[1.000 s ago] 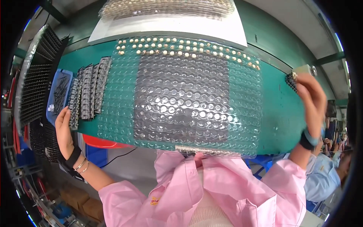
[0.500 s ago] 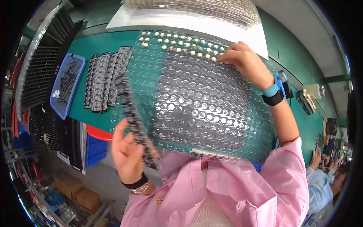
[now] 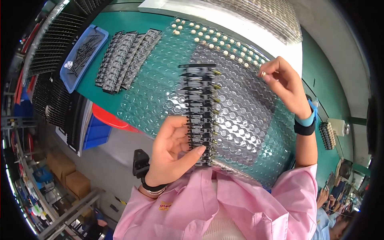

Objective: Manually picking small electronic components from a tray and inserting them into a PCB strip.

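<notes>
Head view: a black segmented strip is clamped between thumb and fingers of the left hand, held over the near-middle part of a clear dimpled sheet; a small pale piece is pinched between the right hand's thumb and fingertip at the sheet's far right, near rows of pale round pieces. At far left, further black strips are laid side by side on the green table, beside a blue tray of thin dark pins.

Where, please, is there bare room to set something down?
Green tabletop shows beyond the lying strips, between blue bin and clear blister tray; a smaller patch nearer, between bin and tray. The tray is crowded: left hand holding a black strip, right hand pinching a cream piece.
</notes>
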